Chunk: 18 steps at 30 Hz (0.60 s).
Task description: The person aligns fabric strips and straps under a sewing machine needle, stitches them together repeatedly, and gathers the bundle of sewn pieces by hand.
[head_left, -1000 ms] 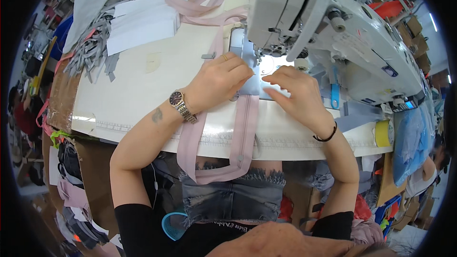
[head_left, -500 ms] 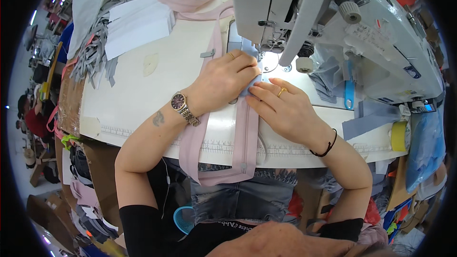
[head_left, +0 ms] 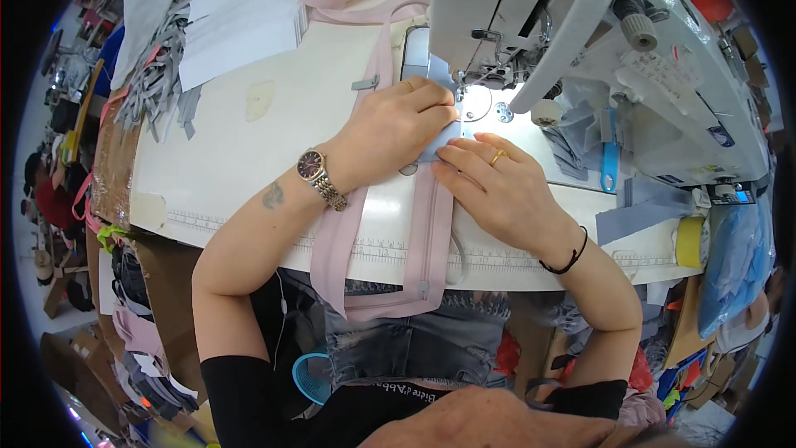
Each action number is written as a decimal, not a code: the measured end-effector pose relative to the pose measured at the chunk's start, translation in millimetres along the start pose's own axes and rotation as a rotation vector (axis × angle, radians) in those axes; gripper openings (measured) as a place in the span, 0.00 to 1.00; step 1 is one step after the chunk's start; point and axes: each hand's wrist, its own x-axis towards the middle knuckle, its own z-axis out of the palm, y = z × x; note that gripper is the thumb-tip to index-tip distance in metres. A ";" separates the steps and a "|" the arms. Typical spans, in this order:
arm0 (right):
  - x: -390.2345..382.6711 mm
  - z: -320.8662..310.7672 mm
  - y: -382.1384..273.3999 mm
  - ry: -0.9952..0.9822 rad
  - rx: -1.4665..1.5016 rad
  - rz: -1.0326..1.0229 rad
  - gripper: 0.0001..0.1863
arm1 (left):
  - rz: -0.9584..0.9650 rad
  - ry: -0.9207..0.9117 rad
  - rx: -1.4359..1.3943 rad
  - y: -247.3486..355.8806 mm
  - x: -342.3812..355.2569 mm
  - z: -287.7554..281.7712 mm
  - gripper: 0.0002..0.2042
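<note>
A pale blue-grey fabric strip (head_left: 434,149) lies under the sewing machine's needle area (head_left: 461,95), joined or laid against a pink zipper tape (head_left: 431,228). My left hand (head_left: 402,120) has curled fingers closed on the strip, just left of the presser foot. To its right, my right hand (head_left: 502,178) rests with stretched fingers on the strip's near edge, its thumb beside the zipper. The pink tape loops over the table's front edge toward my lap, with a grey zipper slider (head_left: 424,289) at the bend. Another slider (head_left: 365,83) sits on the tape left of the machine.
The white sewing machine (head_left: 663,83) fills the upper right. A stack of white sheets (head_left: 240,37) and grey fabric scraps (head_left: 157,87) lie at the far left. Right of the plate are a blue-handled tool (head_left: 609,158), grey strips (head_left: 643,220) and a yellow tape roll (head_left: 688,241).
The whole view has shifted slightly, with the machine now further right. Both hands stay on the fabric strip beside the needle, with little visible movement of the pink tape.
</note>
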 end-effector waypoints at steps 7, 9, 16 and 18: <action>-3.2 -4.2 -3.0 -0.046 0.013 -0.017 0.13 | -0.018 -0.035 -0.019 7.2 0.0 -8.7 0.10; -3.1 -2.0 -3.3 -0.054 0.016 -0.023 0.12 | -0.002 -0.023 -0.004 5.3 -0.6 -9.3 0.09; 0.5 0.9 3.0 -0.067 0.059 0.081 0.13 | -0.077 -0.065 0.007 -2.5 -1.4 -5.3 0.12; 1.5 2.6 6.3 -0.054 0.063 0.092 0.13 | -0.093 -0.065 0.016 -3.3 -1.5 -3.0 0.12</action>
